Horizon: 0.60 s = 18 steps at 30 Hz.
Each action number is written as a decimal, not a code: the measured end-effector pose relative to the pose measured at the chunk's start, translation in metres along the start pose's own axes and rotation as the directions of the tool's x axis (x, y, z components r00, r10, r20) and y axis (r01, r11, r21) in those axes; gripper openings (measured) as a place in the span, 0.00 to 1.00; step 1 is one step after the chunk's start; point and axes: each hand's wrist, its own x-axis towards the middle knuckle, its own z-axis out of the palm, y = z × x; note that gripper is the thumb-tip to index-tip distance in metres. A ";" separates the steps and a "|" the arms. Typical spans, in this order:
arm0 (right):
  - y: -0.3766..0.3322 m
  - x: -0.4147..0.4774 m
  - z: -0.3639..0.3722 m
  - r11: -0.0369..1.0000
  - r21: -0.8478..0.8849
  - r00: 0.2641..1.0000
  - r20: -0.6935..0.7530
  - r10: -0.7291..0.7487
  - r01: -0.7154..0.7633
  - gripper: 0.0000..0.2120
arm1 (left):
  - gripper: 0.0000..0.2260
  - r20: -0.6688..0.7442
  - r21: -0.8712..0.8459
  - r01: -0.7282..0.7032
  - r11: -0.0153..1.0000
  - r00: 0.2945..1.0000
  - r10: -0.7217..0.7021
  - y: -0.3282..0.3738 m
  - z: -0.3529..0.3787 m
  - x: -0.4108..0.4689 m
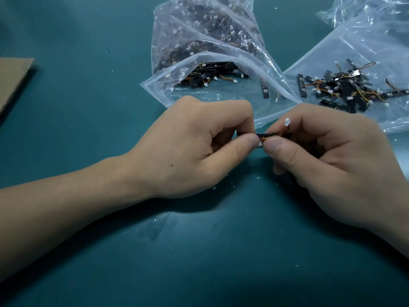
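On the green bench, a clear bag of parts lies toward the far edge; mid-bench, the left hand and right hand both pinch one small black strip, its white plug sticking up

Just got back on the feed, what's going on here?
A person pinches one small black board between the left hand and the right hand, over the green table. Its white plug sticks up beside the right hand. Behind them an open clear bag holds many such boards, and a loose pile lies on a second bag to the right.
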 end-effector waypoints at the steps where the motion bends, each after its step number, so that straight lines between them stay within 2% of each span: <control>1: 0.000 0.000 -0.001 1.000 -0.007 1.000 0.003 -0.005 0.005 0.06 | 0.08 0.007 0.002 -0.001 1.000 1.000 0.001 0.000 0.000 0.000; 18: 0.003 0.001 0.000 0.998 -0.058 1.000 0.028 -0.004 0.006 0.04 | 0.08 0.003 -0.003 -0.010 1.000 1.000 0.010 0.001 0.000 0.000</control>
